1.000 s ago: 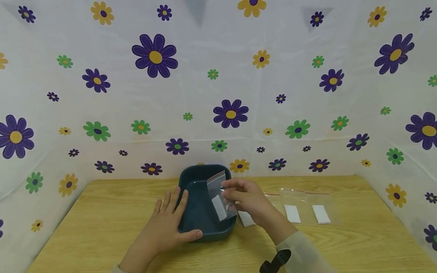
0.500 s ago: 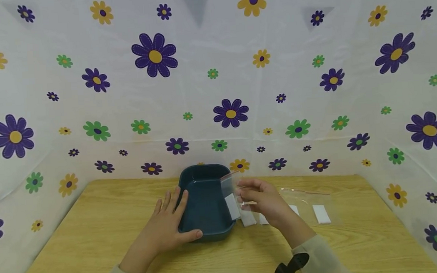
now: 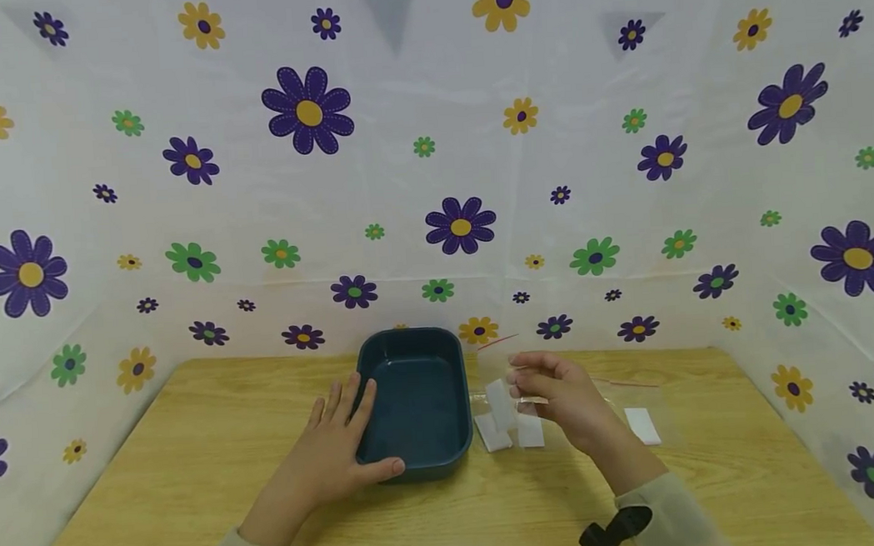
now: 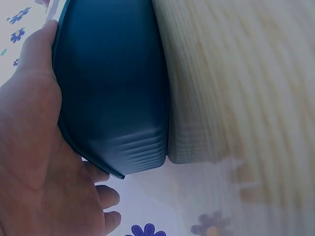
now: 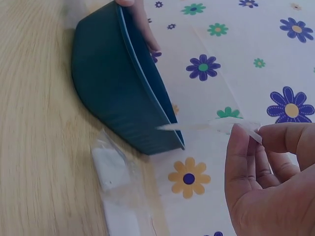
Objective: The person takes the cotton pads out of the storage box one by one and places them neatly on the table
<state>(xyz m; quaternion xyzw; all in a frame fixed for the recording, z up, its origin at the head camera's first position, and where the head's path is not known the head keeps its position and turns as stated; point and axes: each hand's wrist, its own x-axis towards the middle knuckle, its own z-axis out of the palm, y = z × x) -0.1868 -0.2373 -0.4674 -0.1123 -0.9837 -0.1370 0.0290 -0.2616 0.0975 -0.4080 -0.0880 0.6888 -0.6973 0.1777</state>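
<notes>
A dark teal plastic bin (image 3: 419,470) stands near the middle of the table, and no contents show inside it. Spread over its left rim, my left hand (image 3: 338,450) rests with straight fingers, the thumb at the front edge. My right hand (image 3: 560,395) pinches a clear zip bag (image 3: 499,403) by its side, between thumb and fingers, just right of the bin. A white block shows inside that bag, and a red line marks its top. In the right wrist view the held bag (image 5: 211,125) appears nearly edge-on, above other bags.
Below and behind the held bag, more clear bags with white pieces (image 3: 493,433) lie on the wooden table (image 3: 452,527). Another bagged white piece (image 3: 642,426) lies farther right. A flower-print cloth (image 3: 393,175) hangs behind the table and at both sides.
My right hand has moved right with the zip bag, out from over the bin to above the bags on the table. My left hand has stayed on the bin's rim.
</notes>
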